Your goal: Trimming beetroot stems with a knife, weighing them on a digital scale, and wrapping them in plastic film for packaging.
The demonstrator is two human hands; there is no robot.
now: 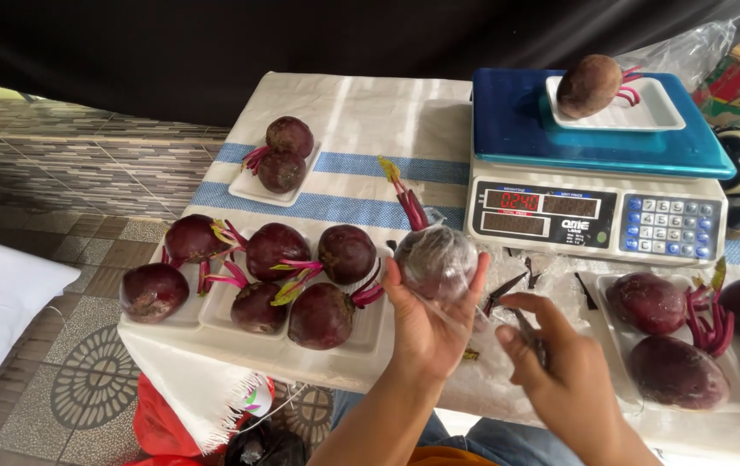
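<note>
Left hand [428, 324] grasps a wrapped beetroot [436, 261]; right hand [560, 362] pinches the film [521, 324]. At nine o'clock, trays [214, 321] hold beetroots [277, 248].

Glossy clear film on the beetroot [436, 261]; woven cloth [361, 121]; blue plastic scale [598, 142].

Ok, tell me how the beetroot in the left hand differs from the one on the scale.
The beetroot in the left hand is covered in clear film and looks glossy purple; the beetroot on the scale is bare, dull and brownish. The first is held up by the left hand; the second lies on a white tray. Both keep short reddish stalks.
</note>
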